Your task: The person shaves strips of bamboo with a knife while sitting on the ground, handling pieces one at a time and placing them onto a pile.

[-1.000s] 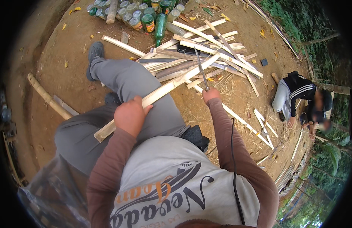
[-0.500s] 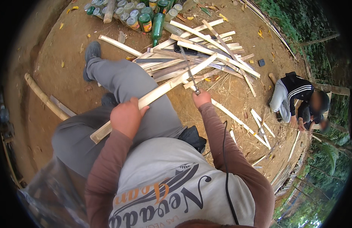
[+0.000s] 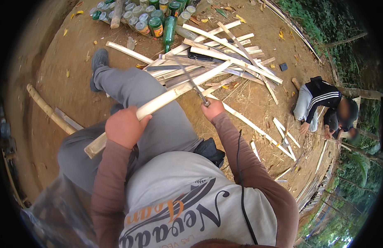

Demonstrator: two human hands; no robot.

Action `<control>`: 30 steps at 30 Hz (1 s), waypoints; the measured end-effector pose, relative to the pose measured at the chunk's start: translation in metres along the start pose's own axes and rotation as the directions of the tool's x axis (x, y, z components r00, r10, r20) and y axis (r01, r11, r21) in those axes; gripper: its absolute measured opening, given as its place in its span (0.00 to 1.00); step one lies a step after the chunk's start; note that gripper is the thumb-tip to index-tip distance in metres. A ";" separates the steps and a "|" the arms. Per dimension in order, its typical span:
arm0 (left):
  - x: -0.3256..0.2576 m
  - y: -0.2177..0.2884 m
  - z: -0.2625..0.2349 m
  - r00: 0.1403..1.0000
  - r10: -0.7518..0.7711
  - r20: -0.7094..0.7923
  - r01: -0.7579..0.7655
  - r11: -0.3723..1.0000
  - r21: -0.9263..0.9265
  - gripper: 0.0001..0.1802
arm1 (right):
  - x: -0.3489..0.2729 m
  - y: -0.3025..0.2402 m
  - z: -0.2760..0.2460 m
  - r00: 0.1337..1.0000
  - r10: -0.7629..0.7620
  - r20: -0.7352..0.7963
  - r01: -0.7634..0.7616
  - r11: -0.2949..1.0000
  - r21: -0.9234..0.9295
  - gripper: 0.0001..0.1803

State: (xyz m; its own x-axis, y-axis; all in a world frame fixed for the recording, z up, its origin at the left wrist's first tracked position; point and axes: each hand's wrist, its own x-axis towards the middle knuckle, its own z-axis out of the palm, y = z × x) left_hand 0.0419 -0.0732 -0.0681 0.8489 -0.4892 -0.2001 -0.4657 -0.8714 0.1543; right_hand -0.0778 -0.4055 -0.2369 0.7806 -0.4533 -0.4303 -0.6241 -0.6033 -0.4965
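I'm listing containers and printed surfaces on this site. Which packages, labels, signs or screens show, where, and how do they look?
Glass bottles: clustered on the dirt at top, green and clear, round caps.
Small dark flat device: on the ground right of the bamboo strips; whether it has a screen, cannot tell.
No signs.

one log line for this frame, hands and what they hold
left hand: grips bamboo strip | right hand: grips knife, blade on strip | bamboo pile ahead

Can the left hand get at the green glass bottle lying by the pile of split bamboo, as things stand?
Probably not. The left hand is closed around the bamboo strip near the lap, while the green bottle lies far out on the dirt past the outstretched leg. Nothing blocks the way; it just looks too far.
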 end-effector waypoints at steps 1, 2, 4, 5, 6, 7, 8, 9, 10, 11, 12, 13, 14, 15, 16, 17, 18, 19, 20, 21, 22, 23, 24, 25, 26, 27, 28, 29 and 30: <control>0.000 -0.005 0.000 1.000 0.014 0.000 -0.014 1.000 0.016 0.25 | -0.009 -0.004 0.003 0.998 -0.051 0.020 0.052 0.998 -0.033 0.16; -0.001 -0.011 0.001 1.000 0.027 0.000 -0.027 0.999 0.032 0.25 | -0.012 -0.006 0.006 0.994 -0.103 0.042 0.105 0.992 -0.065 0.15; 0.001 -0.016 -0.002 0.999 0.047 0.000 -0.047 0.998 0.047 0.25 | 0.011 0.026 0.009 0.997 0.070 0.009 -0.070 0.996 -0.047 0.16; 0.002 -0.016 -0.004 0.998 0.055 0.001 -0.055 0.997 0.047 0.26 | 0.030 0.051 0.010 0.987 0.158 -0.010 -0.158 0.987 -0.034 0.17; 0.003 -0.015 -0.006 0.997 0.072 0.008 -0.072 0.996 0.043 0.26 | 0.052 0.092 0.009 0.977 0.209 -0.046 -0.214 0.967 -0.141 0.18; 0.003 -0.015 -0.004 0.996 0.092 -0.003 -0.091 0.995 0.045 0.26 | 0.069 0.120 0.006 0.965 0.248 -0.084 -0.261 0.933 -0.247 0.19; 0.004 -0.016 -0.003 0.995 0.102 -0.016 -0.101 0.994 0.051 0.26 | 0.074 0.120 0.006 0.960 0.267 -0.089 -0.281 0.931 -0.235 0.20; 0.006 -0.017 -0.002 0.993 0.115 -0.029 -0.113 0.992 0.056 0.26 | 0.077 0.120 0.006 0.953 0.288 -0.095 -0.302 0.927 -0.224 0.20; 0.008 -0.017 -0.003 0.995 0.102 -0.017 -0.100 0.993 0.065 0.26 | 0.079 0.119 0.007 0.946 0.309 -0.096 -0.323 0.922 -0.216 0.20; 0.005 -0.016 -0.005 0.997 0.075 0.007 -0.075 0.994 0.074 0.26 | 0.070 0.106 0.017 0.971 0.222 -0.093 -0.233 0.964 -0.131 0.20; 0.002 -0.016 -0.006 0.998 0.050 0.030 -0.053 0.995 0.086 0.26 | 0.052 0.076 0.026 0.986 0.135 -0.099 -0.140 0.989 -0.041 0.19; 0.002 -0.017 -0.006 0.999 0.035 0.040 -0.039 0.995 0.088 0.26 | 0.031 0.040 0.028 0.996 0.087 -0.029 -0.087 0.996 -0.004 0.17; 0.003 -0.016 -0.007 0.998 0.033 0.049 -0.037 0.995 0.090 0.26 | 0.011 0.018 0.028 0.999 0.043 0.030 -0.045 0.998 0.041 0.16; 0.005 -0.013 -0.009 0.998 0.035 0.058 -0.041 0.995 0.092 0.25 | 0.004 0.021 0.030 0.999 0.019 0.029 -0.020 0.998 0.057 0.16; 0.006 -0.014 -0.006 0.998 0.060 0.033 -0.063 0.995 0.080 0.25 | 0.000 0.023 0.031 1.000 -0.009 0.017 0.007 0.997 0.075 0.16; 0.007 -0.015 0.001 0.996 0.084 0.009 -0.085 0.994 0.070 0.25 | -0.001 0.025 0.032 0.999 -0.036 0.005 0.036 0.995 0.094 0.16; 0.008 -0.015 0.006 0.994 0.108 -0.015 -0.107 0.992 0.061 0.25 | 0.003 0.036 0.034 0.999 -0.035 0.000 0.035 0.997 0.064 0.16; 0.013 -0.013 0.006 0.995 0.098 0.000 -0.098 0.993 0.058 0.25 | 0.014 0.047 0.033 0.999 -0.041 -0.010 0.041 0.999 0.033 0.15; 0.016 -0.008 0.008 0.996 0.091 0.022 -0.092 0.995 0.050 0.25 | 0.017 0.053 0.029 0.999 -0.040 -0.017 0.040 0.999 -0.001 0.15; 0.018 -0.003 0.008 0.996 0.083 0.043 -0.085 0.995 0.043 0.25 | 0.021 0.057 0.028 0.999 -0.016 -0.029 0.016 1.000 0.000 0.15; 0.018 -0.002 0.009 0.995 0.094 0.030 -0.095 0.994 0.044 0.25 | 0.022 0.057 0.027 0.999 0.010 -0.040 -0.010 1.000 -0.001 0.15; 0.018 -0.002 0.010 0.995 0.096 0.016 -0.097 0.994 0.048 0.25 | 0.022 0.048 0.024 0.999 0.029 -0.046 -0.029 1.000 -0.002 0.15; 0.017 -0.002 0.010 0.995 0.098 0.001 -0.098 0.994 0.050 0.25 | 0.014 0.040 0.023 0.998 0.052 -0.045 -0.052 0.998 0.020 0.15; 0.017 -0.003 0.010 0.994 0.106 -0.012 -0.105 0.993 0.046 0.26 | 0.006 0.032 0.024 0.995 0.061 -0.080 -0.061 0.998 -0.002 0.15; 0.018 -0.004 0.011 0.994 0.110 -0.022 -0.109 0.993 0.043 0.26 | -0.002 0.026 0.029 0.991 0.069 -0.112 -0.071 0.997 -0.023 0.15; 0.018 -0.004 0.012 0.993 0.115 -0.032 -0.114 0.993 0.040 0.26 | -0.008 0.022 0.034 0.987 0.075 -0.144 -0.082 0.996 -0.043 0.14; 0.016 -0.004 0.010 0.994 0.110 -0.022 -0.109 0.993 0.052 0.26 | -0.017 0.020 0.041 0.988 0.064 -0.140 -0.060 0.998 0.034 0.14; 0.014 -0.003 0.006 0.994 0.105 -0.012 -0.104 0.992 0.065 0.26 | -0.023 0.019 0.042 0.993 0.026 -0.115 -0.024 0.999 0.021 0.13; 0.012 -0.003 0.004 0.995 0.100 -0.002 -0.100 0.992 0.077 0.26 | -0.029 0.020 0.040 0.996 -0.013 -0.090 0.014 1.000 0.010 0.13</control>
State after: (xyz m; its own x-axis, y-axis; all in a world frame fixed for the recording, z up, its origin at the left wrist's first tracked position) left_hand 0.0526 -0.0762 -0.0744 0.7984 -0.5741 -0.1817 -0.5662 -0.8184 0.0983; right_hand -0.1137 -0.3785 -0.2643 0.7884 -0.5026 -0.3547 -0.6137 -0.6029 -0.5099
